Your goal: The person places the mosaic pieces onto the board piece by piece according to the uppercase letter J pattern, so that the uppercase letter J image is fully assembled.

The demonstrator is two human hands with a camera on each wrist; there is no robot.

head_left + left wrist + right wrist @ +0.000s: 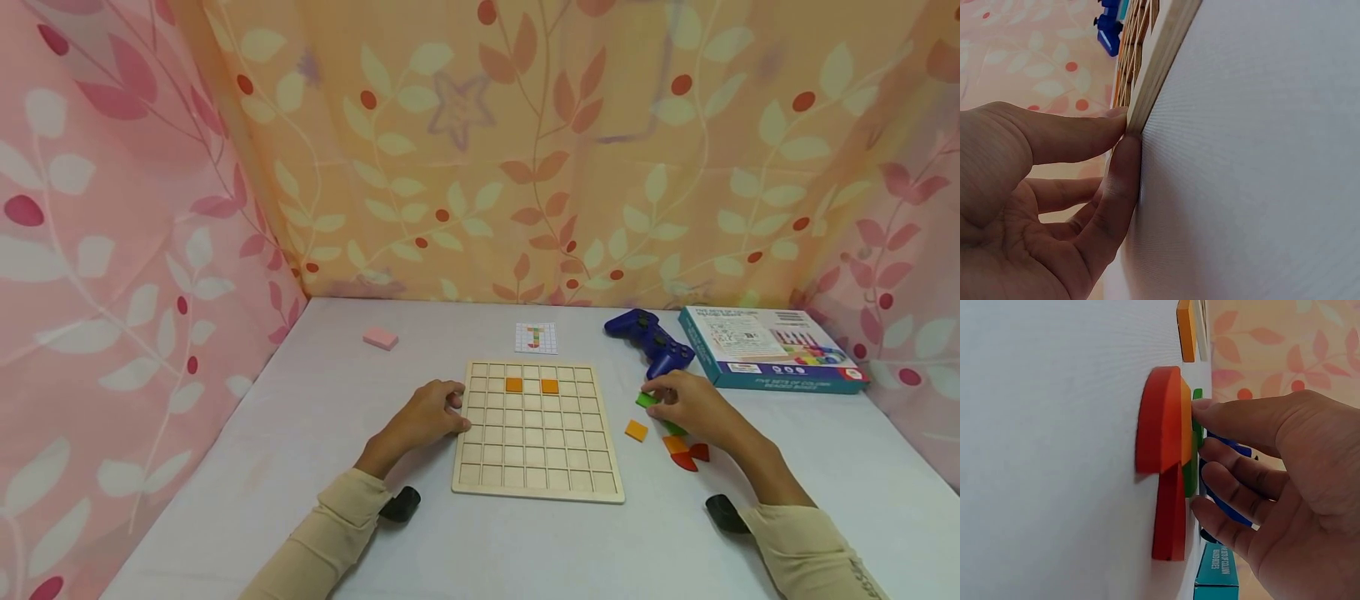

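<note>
The wooden grid board (537,492) lies flat on the table, with two orange square tiles, one (513,385) left of the other (550,387), in an upper row. At its left edge my left hand (422,417) pinches the board between thumb and forefinger, as the left wrist view shows. Right of the board, my right hand (693,410) holds a green tile (646,400) between thumb and fingertips. Below that hand lie another green piece (674,428), an orange tile (675,445) and two red curved pieces (1161,425). A lone orange tile (636,431) lies nearer the board.
Behind the board lies a small pattern card (536,338). A pink block (381,338) is at the back left. To the back right are a blue game controller (651,340) and a flat teal-edged box (776,348). Patterned curtains (480,208) surround the table.
</note>
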